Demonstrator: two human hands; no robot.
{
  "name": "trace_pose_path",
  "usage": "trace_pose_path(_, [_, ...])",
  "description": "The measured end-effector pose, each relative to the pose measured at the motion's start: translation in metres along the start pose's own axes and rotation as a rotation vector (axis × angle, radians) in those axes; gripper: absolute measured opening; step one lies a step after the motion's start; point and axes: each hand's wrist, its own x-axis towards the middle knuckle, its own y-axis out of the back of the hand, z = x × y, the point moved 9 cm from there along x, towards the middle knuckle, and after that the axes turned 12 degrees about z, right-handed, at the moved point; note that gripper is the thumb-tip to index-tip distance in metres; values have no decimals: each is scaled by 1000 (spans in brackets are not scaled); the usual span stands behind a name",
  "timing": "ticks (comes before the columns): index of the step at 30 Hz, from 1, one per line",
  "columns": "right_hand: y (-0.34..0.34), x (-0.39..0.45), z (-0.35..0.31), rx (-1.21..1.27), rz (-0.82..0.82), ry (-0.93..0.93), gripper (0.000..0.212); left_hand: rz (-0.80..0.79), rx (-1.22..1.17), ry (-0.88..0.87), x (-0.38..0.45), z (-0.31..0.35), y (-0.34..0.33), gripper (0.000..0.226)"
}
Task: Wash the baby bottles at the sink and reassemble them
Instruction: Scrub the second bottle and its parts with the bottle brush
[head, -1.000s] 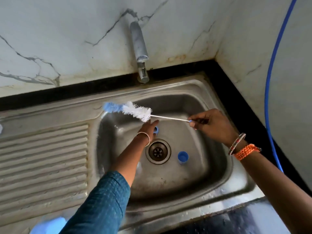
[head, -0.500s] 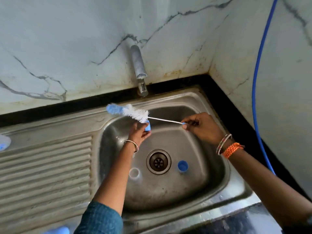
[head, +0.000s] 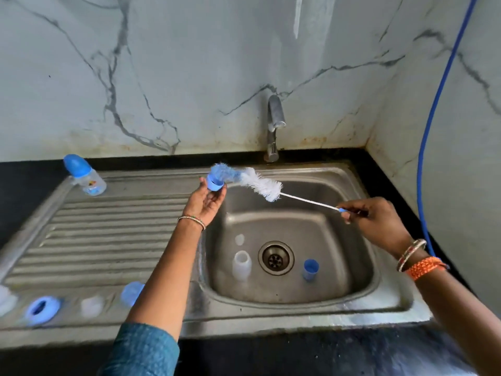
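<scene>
A: What takes up most of the view?

B: A stainless steel sink set in a black counter, with a ribbed draining board to its left. Marble-patterned wall tiles rise behind, a metal tap stands at the back edge, and a blue hose hangs down the right wall.

A: Where are the hands?

B: Both are above the sink. The left hand is palm up over the basin's left rim, its fingertips pinching a small blue bottle cap. The right hand, with bangles at the wrist, pinches the end of a long bottle brush by its thin wire handle. The brush's blue tip touches the cap, its white bristles just beside it.

A: And the bottles?

B: One assembled baby bottle with a blue top stands at the draining board's far left corner. In the basin, a clear bottle body stands left of the drain, and a blue cup-shaped piece stands to its right. A small pale piece lies behind the clear bottle; it is too blurred to name.

A: Anything along the front?

B: On the board's near edge, left to right: a blue ring, a clear blurred piece, and a blue piece partly hidden by the left forearm.
</scene>
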Motion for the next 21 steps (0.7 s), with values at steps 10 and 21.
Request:
trace_pose_path(10, [33, 4, -21, -100, 196, 147, 18, 16, 291, -19, -12, 19, -3, 33])
trace_pose_path(21, [52, -19, -98, -429, 531, 702, 27, 59, 334, -5, -12, 23, 0, 32])
